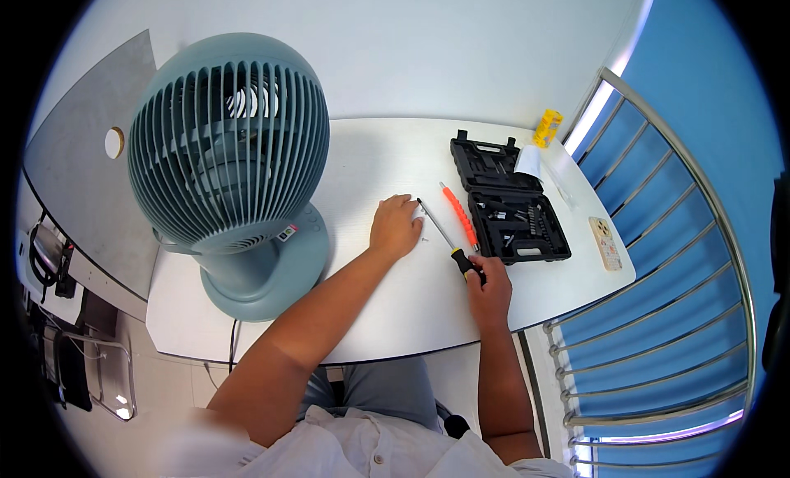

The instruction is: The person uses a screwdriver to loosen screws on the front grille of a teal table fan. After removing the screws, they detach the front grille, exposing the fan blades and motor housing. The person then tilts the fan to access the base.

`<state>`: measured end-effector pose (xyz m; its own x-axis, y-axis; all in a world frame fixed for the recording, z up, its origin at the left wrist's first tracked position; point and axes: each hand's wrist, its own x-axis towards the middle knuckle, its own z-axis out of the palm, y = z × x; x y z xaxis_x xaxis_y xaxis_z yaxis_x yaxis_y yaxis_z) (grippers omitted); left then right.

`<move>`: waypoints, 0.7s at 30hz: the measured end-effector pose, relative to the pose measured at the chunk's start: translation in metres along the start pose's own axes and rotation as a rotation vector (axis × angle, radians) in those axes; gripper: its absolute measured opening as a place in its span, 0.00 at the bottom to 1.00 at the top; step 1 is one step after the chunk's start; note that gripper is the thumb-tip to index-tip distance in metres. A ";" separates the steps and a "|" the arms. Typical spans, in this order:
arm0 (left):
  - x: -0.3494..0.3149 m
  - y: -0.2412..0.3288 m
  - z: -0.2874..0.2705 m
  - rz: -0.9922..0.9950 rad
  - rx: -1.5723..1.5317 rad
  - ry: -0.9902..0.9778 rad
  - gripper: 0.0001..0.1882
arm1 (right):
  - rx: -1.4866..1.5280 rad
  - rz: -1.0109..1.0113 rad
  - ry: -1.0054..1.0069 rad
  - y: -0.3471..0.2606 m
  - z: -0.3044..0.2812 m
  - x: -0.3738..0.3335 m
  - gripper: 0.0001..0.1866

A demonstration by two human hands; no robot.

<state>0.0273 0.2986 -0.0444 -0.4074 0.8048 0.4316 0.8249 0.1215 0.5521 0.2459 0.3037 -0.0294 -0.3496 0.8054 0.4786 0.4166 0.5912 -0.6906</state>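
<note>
My right hand [490,289] is closed around the black and yellow handle of a screwdriver [440,229]. Its long metal shaft slants up and left over the white table, with the dark tip beside the fingers of my left hand [397,228]. That hand rests on the tabletop, thumb and fingers apart; whether something tiny lies beneath it is hidden. A small screw [425,239] lies just right of the left wrist. Beyond the screwdriver lies an orange flexible shaft [460,213], reaching toward the right hand. A grey-green fan [230,149] stands upright on the left.
An opened black tool case [514,251] with bits and sockets lies at the right, a white piece [528,161] on its lid. Behind it stands a yellow box [547,128]. A phone [606,243] lies near the right edge, by a metal railing [724,214]. A power cord [233,342] hangs down in front.
</note>
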 end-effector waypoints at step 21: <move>0.004 -0.011 -0.001 -0.092 -0.286 0.079 0.03 | 0.173 0.069 -0.055 -0.008 -0.005 0.001 0.12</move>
<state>0.0165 0.3005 -0.0478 -0.5140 0.7489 0.4182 0.6436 0.0145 0.7652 0.2469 0.3001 -0.0210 -0.3729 0.8372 0.4001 0.2925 0.5153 -0.8056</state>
